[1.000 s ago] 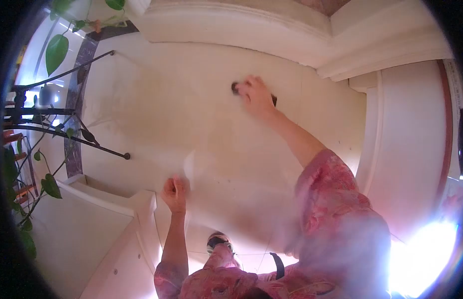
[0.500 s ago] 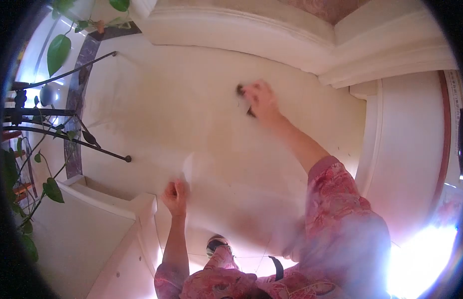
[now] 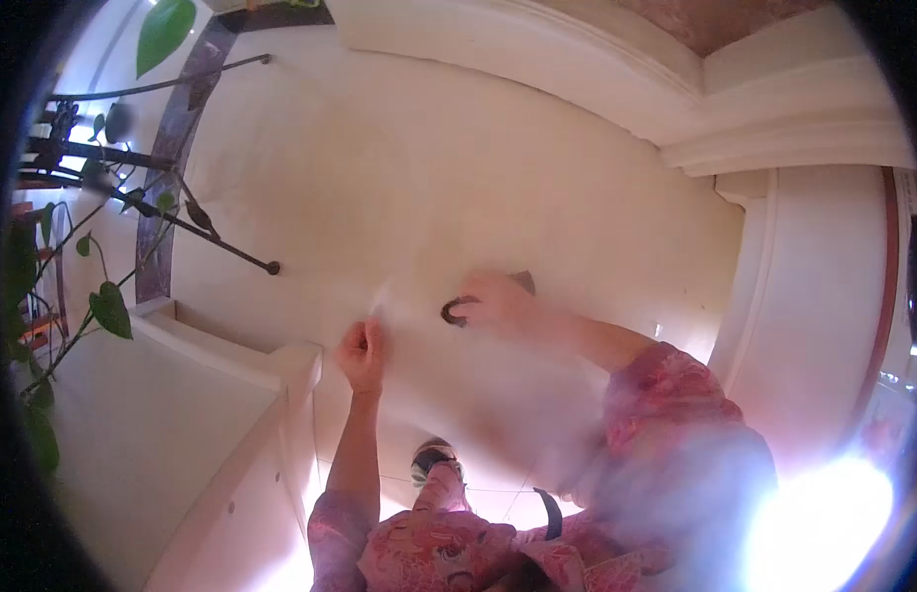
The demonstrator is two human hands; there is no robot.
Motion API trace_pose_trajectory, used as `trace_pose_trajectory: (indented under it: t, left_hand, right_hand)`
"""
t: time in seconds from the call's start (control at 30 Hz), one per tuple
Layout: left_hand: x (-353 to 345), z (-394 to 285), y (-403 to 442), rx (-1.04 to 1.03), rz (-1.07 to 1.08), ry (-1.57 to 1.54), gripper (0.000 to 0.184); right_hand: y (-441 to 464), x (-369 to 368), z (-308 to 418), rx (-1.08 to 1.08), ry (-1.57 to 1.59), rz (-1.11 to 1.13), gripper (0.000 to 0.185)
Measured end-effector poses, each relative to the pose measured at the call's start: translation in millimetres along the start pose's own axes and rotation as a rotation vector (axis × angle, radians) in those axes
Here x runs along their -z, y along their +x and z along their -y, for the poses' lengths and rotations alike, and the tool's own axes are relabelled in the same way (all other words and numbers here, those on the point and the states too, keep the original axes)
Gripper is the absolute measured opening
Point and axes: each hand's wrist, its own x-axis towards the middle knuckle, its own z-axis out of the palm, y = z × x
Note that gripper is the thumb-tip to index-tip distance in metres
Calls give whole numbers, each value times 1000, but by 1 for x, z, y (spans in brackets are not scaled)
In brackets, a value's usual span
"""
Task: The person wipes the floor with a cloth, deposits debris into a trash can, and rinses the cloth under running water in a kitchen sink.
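My right hand [image 3: 500, 304] is wrapped round a dark tool [image 3: 455, 312] low over the pale floor [image 3: 429, 187]. A curved dark loop of the tool shows at the left of the fingers and a flat dark end at the upper right; the rest is hidden. My left hand [image 3: 361, 353] is closed to the left and slightly lower, near the white moulding's end. A small whitish thing [image 3: 382, 294] shows faintly above its fingers, too blurred to name.
A dark metal stand [image 3: 227, 249] with leafy vines [image 3: 110, 310] reaches in from the left. White mouldings [image 3: 537, 74] run along the top, and a white panel [image 3: 824, 296] stands at the right. My shoe [image 3: 434, 457] is below.
My right hand, with the dark tool, has come down toward my body, nearer my left hand. My left hand stays closed. The view has shifted slightly, moving the stand up and right.
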Motion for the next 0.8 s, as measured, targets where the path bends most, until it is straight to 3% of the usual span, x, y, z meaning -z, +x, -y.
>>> trace_pose_trajectory:
  t: [0.03,0.1,0.23,0.3,0.37,0.43,0.57,0.63,0.73,0.8]
  left_hand:
    - [-5,-10,-1,-43,-17,33,36]
    - [-6,-12,-3,-78,-52,65,37]
    - [-3,13,1,-3,-5,-20,39]
    - [-2,13,3,1,15,-61,39]
    - [-2,4,1,-35,10,13,39]
    - [-4,-3,-2,-2,0,29,38]
    - [-6,-25,-3,-10,28,119,37]
    - [-9,-24,-3,-9,33,35,37]
    - [-8,-19,1,-4,48,-57,37]
    - [-9,-16,-1,-3,60,-66,37]
  right_hand:
    - [1,8,10,-95,235,8,24]
    - [24,49,0,-15,8,-115,23]
    - [116,106,-89,-251,-119,-628,22]
    - [164,114,-112,-215,-214,-775,21]
    - [200,92,-101,-65,-229,-755,17]
    - [196,61,-59,193,-146,-573,13]
    - [89,13,-12,406,-112,-92,14]
    - [23,-18,-22,426,-24,14,17]
    - [-29,10,-11,311,149,56,20]
    - [-16,49,-33,109,197,-155,16]
